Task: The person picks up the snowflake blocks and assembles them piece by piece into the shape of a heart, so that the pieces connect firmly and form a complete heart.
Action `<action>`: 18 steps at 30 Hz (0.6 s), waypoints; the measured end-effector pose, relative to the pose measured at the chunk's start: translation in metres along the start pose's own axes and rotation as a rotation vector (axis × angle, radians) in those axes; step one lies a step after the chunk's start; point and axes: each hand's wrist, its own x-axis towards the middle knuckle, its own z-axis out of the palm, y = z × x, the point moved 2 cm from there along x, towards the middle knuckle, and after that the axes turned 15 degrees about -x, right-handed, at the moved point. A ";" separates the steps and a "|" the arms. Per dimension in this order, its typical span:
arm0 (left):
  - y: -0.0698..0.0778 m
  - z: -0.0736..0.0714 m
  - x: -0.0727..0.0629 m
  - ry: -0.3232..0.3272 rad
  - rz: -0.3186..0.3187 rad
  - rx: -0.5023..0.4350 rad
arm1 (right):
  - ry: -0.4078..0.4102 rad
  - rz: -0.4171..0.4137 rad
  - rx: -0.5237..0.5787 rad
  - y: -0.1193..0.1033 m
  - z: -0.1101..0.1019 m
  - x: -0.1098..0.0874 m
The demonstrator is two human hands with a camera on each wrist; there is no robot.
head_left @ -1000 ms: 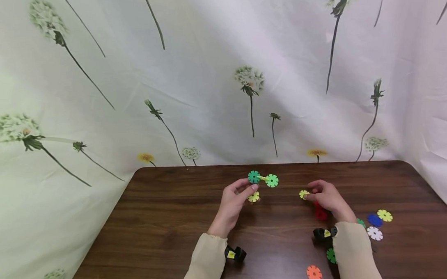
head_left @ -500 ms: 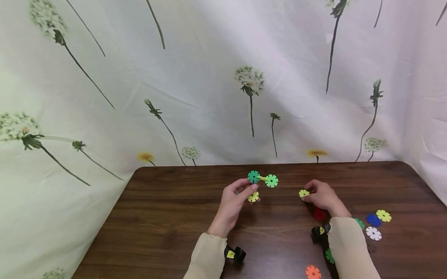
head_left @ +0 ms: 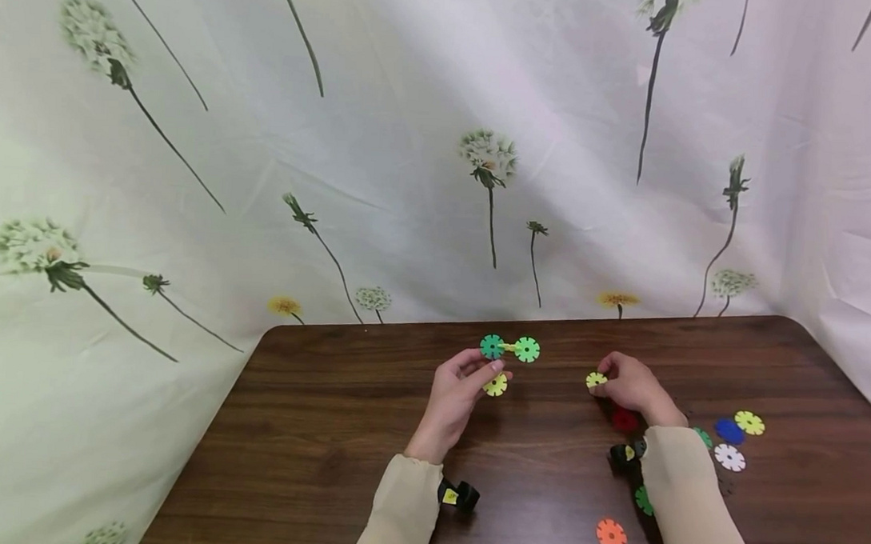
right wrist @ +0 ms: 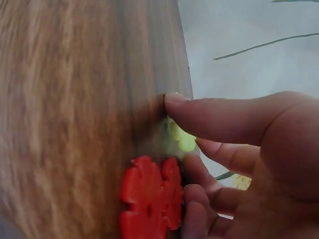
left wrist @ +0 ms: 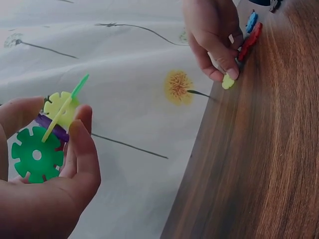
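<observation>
Your left hand (head_left: 450, 394), centre of the head view: thumb and fingers bent, pinching a cluster of joined slotted discs. Cluster, as you hold it: one dark green disc (head_left: 490, 347); one light green disc (head_left: 527, 350) to its right; one yellow link disc (head_left: 509, 347), edge-on between these two; one lower yellow disc (head_left: 498, 385); one purple disc (left wrist: 59, 131), edge-on, left of the left wrist view. Your right hand (head_left: 636, 385), right of centre: thumb and fingertips pinching a single yellow disc (head_left: 596, 379), well apart from the cluster. Near that hand: red discs (right wrist: 143, 199), bottom centre of the right wrist view. Farther out on the brown surface (head_left: 314, 460), lower right of the head view: blue disc (head_left: 728, 430), white disc (head_left: 729, 457), loose yellow disc (head_left: 750, 423), orange disc (head_left: 611, 536). Behind: dandelion-print cloth (head_left: 411, 143).
</observation>
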 end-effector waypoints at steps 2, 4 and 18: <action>0.000 0.000 0.000 0.000 0.005 -0.002 | 0.009 -0.022 -0.021 0.000 -0.001 0.000; 0.001 -0.001 0.001 0.001 0.009 -0.004 | 0.018 -0.038 -0.037 -0.001 -0.002 0.000; 0.003 -0.002 0.000 0.014 0.017 -0.007 | 0.234 0.005 0.162 -0.031 -0.011 -0.015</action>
